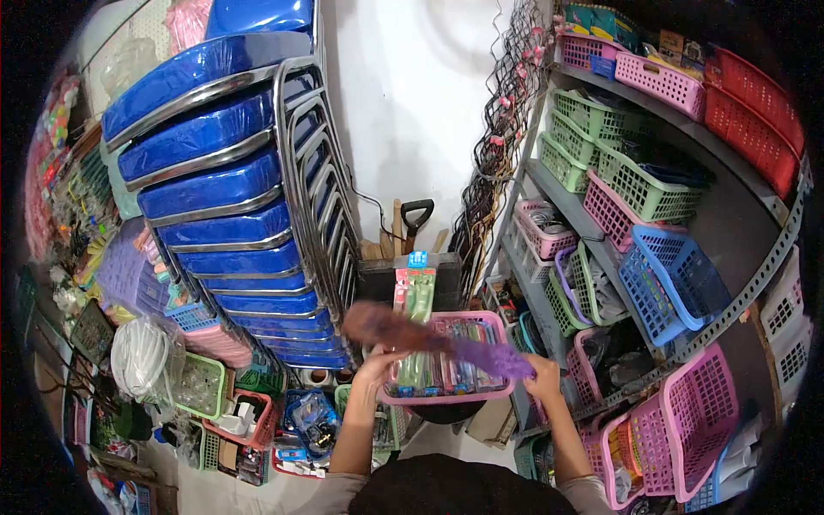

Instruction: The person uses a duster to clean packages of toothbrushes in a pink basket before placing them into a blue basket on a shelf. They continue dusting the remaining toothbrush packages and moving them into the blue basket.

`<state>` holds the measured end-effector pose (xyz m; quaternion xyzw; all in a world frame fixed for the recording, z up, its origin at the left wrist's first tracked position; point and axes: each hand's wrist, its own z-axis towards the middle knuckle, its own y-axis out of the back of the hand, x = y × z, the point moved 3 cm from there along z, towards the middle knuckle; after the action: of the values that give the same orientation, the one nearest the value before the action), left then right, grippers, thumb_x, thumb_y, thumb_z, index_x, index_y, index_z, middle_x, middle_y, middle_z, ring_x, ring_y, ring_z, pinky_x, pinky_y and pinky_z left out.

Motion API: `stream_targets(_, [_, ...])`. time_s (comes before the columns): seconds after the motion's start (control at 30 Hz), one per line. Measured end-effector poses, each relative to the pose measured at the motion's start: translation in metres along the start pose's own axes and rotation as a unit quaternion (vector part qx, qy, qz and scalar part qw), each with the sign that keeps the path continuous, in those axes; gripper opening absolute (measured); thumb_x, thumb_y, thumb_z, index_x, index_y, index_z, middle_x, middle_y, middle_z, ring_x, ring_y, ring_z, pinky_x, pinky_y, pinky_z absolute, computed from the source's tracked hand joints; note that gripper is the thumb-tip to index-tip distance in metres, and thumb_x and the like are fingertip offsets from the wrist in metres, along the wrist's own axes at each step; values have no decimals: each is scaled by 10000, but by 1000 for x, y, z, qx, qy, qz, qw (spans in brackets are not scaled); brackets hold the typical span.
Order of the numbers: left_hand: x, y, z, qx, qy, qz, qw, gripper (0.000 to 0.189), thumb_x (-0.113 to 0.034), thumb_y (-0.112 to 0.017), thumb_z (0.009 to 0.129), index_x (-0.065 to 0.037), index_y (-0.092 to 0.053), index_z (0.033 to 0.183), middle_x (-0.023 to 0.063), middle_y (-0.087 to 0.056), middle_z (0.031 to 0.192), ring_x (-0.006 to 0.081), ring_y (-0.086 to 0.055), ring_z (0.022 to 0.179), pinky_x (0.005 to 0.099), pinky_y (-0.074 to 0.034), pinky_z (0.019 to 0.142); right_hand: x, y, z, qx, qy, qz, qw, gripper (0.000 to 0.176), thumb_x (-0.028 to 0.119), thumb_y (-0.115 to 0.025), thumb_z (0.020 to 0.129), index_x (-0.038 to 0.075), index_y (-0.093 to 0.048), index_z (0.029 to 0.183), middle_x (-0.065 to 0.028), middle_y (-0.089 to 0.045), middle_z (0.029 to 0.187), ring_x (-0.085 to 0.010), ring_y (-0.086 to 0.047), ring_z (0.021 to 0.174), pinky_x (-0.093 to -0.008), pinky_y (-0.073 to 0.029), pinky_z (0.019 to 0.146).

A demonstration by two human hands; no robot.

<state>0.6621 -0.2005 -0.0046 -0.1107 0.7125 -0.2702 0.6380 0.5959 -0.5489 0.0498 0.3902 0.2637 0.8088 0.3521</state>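
My right hand (541, 378) is closed around the purple end of a feather duster (493, 356). The duster's brown head (382, 328) is smeared by motion and reaches left across a pink plastic basket (505, 343). Many thin packaged items fill this basket, packed side by side. Taller pink and green packs (418, 296) with a blue tab stick up past its far edge. At the basket's left rim, my left hand (376, 371) appears closed on the edge. Some of its fingers are hidden behind the rim and packs.
A tall stack of blue chairs (223, 184) with metal frames stands at left. Metal shelves (571, 202) at right carry green, pink, blue and red baskets. A black handle (418, 215) rises behind the basket. Floor baskets (249, 421) lie at lower left, pink baskets (687, 429) at lower right.
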Motion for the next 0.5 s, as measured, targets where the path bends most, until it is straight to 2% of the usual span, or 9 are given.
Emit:
stream_targets(0.03, [-9, -8, -2, 62, 37, -26, 997, 594, 19, -609, 782, -9, -360, 1320, 83, -473, 1261, 183, -485, 1129, 309, -374, 982, -4, -1, 3, -27, -17, -2, 999, 355, 172, -567, 633, 30, -636, 952, -202, -635, 881, -370, -620, 798, -389, -505, 707])
stream_targets(0.07, [-17, -15, -4, 88, 10, -57, 994, 649, 48, -581, 763, 15, -305, 1349, 125, -474, 1275, 214, -461, 1183, 308, -352, 987, 2, 2, 8, -25, -16, -1, 1000, 355, 172, -567, 633, 30, -636, 952, -202, -635, 881, -370, -620, 798, -389, -505, 707])
stream_targets(0.13, [-29, -29, -11, 98, -3, -42, 994, 641, -24, -577, 806, -21, -288, 1378, 117, -460, 1301, 218, -446, 1203, 343, -318, 1019, 8, 8, 18, -45, -117, -24, 992, 370, 169, -565, 637, 28, -627, 974, -209, -628, 898, -386, -607, 804, -399, -496, 702])
stream_targets(0.17, [-26, -31, -10, 97, -4, -42, 994, 641, -24, -577, 806, -21, -288, 1378, 117, -460, 1301, 218, -446, 1203, 343, -318, 1019, -3, 3, 14, -49, -95, -47, 993, 401, 190, -622, 585, 75, -625, 969, -188, -628, 870, -358, -607, 751, -407, -494, 656])
stream_targets(0.23, [-19, -27, -6, 69, -13, -298, 952, 565, -122, -553, 869, -37, -311, 1372, 35, -439, 1308, 183, -444, 1173, 288, -353, 987, -8, -1, 2, -8, -67, -29, 997, 402, 195, -625, 579, 77, -626, 964, -181, -631, 857, -357, -607, 741, -408, -494, 652])
stream_targets(0.3, [7, 4, 6, 54, -15, -315, 947, 511, -180, -537, 884, -44, -355, 1341, 41, -477, 1268, 184, -478, 1126, 300, -386, 952, -9, -10, -9, 63, -2, 4, 998, 399, 203, -629, 560, 81, -632, 941, -165, -636, 813, -357, -604, 701, -409, -494, 637])
stream_targets(0.4, [45, 53, 26, 22, -16, -349, 937, 442, -297, -506, 914, -57, -442, 1279, 53, -552, 1190, 186, -547, 1031, 326, -450, 883, -14, -20, -17, 93, 12, 16, 995, 403, 205, -625, 555, 69, -632, 934, -168, -637, 822, -354, -608, 702, -404, -498, 637])
stream_targets(0.47, [58, 71, 27, -77, -6, -252, 965, 412, -326, -491, 914, -62, -500, 1229, 68, -599, 1124, 203, -579, 984, 356, -458, 881, -18, -21, -15, 62, 19, -7, 998, 405, 178, -618, 562, 56, -620, 948, -181, -634, 861, -356, -609, 729, -405, -496, 643])
stream_targets(0.5, [6, 11, 0, -64, 34, -257, 964, 402, -334, -491, 909, -55, -532, 1196, 90, -603, 1120, 226, -579, 996, 372, -466, 873, -17, -18, -8, 18, -21, -6, 1000, 403, 164, -617, 563, 51, -616, 950, -184, -632, 867, -359, -607, 734, -408, -494, 644])
